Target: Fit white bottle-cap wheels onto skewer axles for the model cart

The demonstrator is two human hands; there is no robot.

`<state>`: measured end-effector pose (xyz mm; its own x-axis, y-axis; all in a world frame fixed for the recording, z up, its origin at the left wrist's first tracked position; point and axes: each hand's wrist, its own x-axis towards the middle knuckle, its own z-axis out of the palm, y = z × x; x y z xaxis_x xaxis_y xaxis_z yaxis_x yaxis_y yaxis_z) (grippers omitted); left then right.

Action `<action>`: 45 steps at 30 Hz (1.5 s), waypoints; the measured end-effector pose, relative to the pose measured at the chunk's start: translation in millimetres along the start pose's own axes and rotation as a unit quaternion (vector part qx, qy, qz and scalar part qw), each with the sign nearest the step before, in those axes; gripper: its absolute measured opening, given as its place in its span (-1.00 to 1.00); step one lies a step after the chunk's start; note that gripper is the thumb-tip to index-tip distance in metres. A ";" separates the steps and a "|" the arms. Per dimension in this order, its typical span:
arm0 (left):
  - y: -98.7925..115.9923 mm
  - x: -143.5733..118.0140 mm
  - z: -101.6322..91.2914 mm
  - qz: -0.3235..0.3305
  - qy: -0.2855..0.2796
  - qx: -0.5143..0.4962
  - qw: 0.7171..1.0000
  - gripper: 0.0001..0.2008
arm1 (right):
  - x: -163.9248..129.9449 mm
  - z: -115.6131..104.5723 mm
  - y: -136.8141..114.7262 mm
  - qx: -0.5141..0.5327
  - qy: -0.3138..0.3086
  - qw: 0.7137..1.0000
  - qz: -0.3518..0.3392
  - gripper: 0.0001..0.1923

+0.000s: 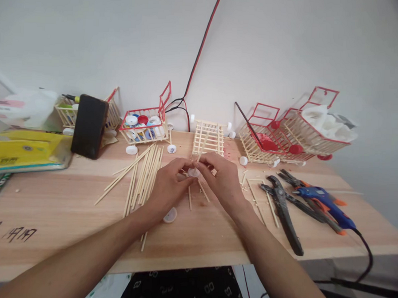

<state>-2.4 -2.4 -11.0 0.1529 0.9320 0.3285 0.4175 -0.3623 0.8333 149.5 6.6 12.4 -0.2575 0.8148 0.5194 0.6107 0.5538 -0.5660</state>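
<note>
You have both hands meeting over the middle of the worktop, the left hand and right hand each with its grip pinched together on a small white cap that has a thin wooden stick at it. Squeeze unevenly and the stick could snap or slip off the cap (it looks slender). A slipped cap could roll in among the loose sticks just to your left.

White cap, blue glue gun
</note>
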 end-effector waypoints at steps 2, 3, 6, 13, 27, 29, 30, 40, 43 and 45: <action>-0.5 0.1 0.1 0.001 0.002 0.002 1.000 -0.82 | -0.1 0.5 0.7 -0.002 0.001 1.000 0.002 -0.84; -0.5 0.2 -0.1 0.001 0.001 0.003 1.000 -0.82 | -0.1 0.7 1.0 -0.002 0.000 1.000 0.002 -0.84; 0.1 0.3 -1.1 0.002 -0.006 0.003 1.000 -0.81 | -0.2 1.1 1.4 -0.001 0.002 1.000 0.000 -0.85; 0.0 0.6 -1.7 0.001 -0.006 0.017 1.000 -0.81 | -0.4 0.6 1.2 0.003 -0.002 1.000 -0.003 -0.85; -0.7 0.4 -1.0 0.001 -0.006 0.004 1.000 -0.82 | 0.0 1.3 1.5 -0.002 -0.001 1.000 -0.002 -0.85; -0.5 0.3 -0.9 0.002 -0.005 0.004 1.000 -0.81 | 0.1 1.5 1.8 -0.003 0.000 1.000 -0.002 -0.85; -0.5 0.2 -0.8 0.002 -0.004 0.004 1.000 -0.81 | 0.1 1.6 1.8 -0.003 0.001 1.000 -0.003 -0.85; -0.8 -0.7 -0.5 0.006 -0.002 -0.005 1.000 -0.80 | -0.1 2.1 1.4 0.004 0.005 1.000 -0.002 -0.86; -0.2 -0.8 -0.6 0.007 -0.001 -0.004 1.000 -0.80 | -0.1 1.7 1.7 0.001 0.006 1.000 -0.002 -0.86; 0.1 -0.7 -0.6 0.007 0.000 -0.003 1.000 -0.80 | 0.0 1.3 1.5 0.000 0.005 1.000 -0.002 -0.86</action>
<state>-2.9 -3.2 -10.9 0.1587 0.9271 0.3395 0.4109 -0.3747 0.8311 149.4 7.6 10.7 -0.2524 0.8104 0.5286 0.6090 0.5576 -0.5640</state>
